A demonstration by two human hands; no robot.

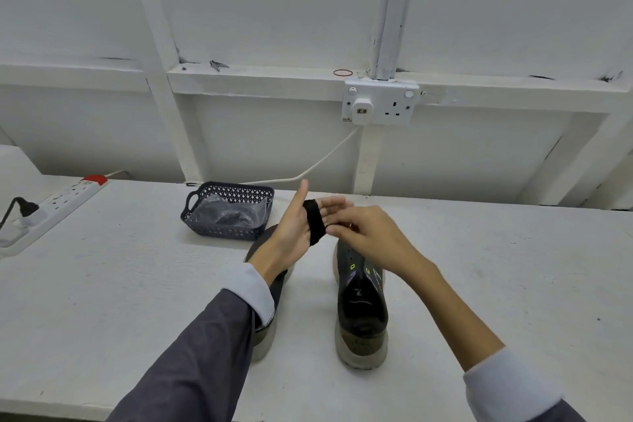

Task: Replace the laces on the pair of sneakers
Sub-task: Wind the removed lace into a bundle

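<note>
Nearest the camera, two forearms reach out over a white table (102, 301), the left in a grey sleeve (205, 353) with a pale cuff. Under them stand two dark sneakers with pale soles, heels toward the camera. The right sneaker (363, 312) is in full view and its eyelets carry no lace. The left sneaker (264, 346) is largely hidden by the left forearm.

Just above and between the toes, the left hand (294, 229) is held up with thumb raised and fingers straight and together. The black lace (315, 223) is wound in a band around those fingers, clear of both shoes. The right hand (370, 236) meets it from the right, fingers curled. Its fingertips seem to pinch the lace at the edge of the coil, though blur there hides the exact grip.

Beyond the hands, a dark perforated basket (236, 187) sits on the table with a clear plastic bag (233, 212) inside. Far left lies a white power strip (68, 199) with a black plug (24, 207) in it. On the wall behind is a double socket (380, 103), a white cable (325, 164) trailing from it down to the table. A red rubber band (343, 72) lies on the ledge above it.
</note>
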